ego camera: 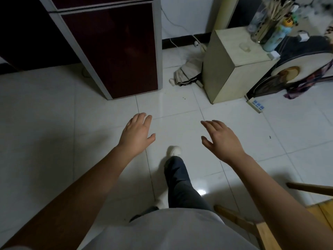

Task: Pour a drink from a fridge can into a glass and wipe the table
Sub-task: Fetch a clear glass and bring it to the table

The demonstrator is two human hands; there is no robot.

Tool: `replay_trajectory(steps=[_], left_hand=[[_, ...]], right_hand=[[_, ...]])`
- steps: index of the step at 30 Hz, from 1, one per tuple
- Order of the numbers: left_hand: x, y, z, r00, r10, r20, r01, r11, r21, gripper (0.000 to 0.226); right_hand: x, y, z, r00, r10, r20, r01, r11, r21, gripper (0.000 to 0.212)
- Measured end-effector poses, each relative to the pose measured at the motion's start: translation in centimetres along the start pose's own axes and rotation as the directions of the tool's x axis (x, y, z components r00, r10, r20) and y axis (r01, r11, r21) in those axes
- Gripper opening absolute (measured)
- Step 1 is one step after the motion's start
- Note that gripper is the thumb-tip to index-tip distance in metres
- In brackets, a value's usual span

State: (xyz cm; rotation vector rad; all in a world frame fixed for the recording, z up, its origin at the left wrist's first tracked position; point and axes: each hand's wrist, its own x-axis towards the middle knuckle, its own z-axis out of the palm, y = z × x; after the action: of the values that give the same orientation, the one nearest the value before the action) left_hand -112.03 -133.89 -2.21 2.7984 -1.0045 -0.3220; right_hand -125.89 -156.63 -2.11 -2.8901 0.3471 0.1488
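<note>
While both arms stretch forward over the white tiled floor (54, 109), the left hand (136, 131) and the right hand (220, 138) hang palm down with fingers spread and relaxed, holding nothing and well apart from each other. Ahead and to the left stands the dark red fridge (115, 49), its doors closed. Beside it to the right sits a pale cabinet (219, 76), with a folded umbrella (185, 74) on the floor between them. One foot in a white shoe (173, 150) steps forward
</note>
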Motion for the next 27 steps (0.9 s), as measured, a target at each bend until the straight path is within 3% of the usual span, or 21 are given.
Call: replay_trajectory(steps=[12, 19, 27], left_hand=[[23.7, 1.6, -3.5, 0.996, 0.089, -0.001, -0.089, 0.996, 0.017, 0.060], [34.4, 3.0, -4.5, 0.990, 0.134, 0.038, -0.134, 0.991, 0.008, 0.059], [47.8, 4.4, -5.0, 0.957, 0.282, 0.066, -0.283, 0.959, 0.011, 0.059]], right_hand=[[19.5, 9.1, -4.4, 0.998, 0.055, 0.015, -0.056, 0.997, 0.044, 0.051], [26.7, 13.5, -6.5, 0.992, 0.116, 0.045, -0.118, 0.992, 0.045, 0.051], [34.7, 18.3, -7.6, 0.965, 0.257, 0.043, -0.259, 0.965, 0.047, 0.051]])
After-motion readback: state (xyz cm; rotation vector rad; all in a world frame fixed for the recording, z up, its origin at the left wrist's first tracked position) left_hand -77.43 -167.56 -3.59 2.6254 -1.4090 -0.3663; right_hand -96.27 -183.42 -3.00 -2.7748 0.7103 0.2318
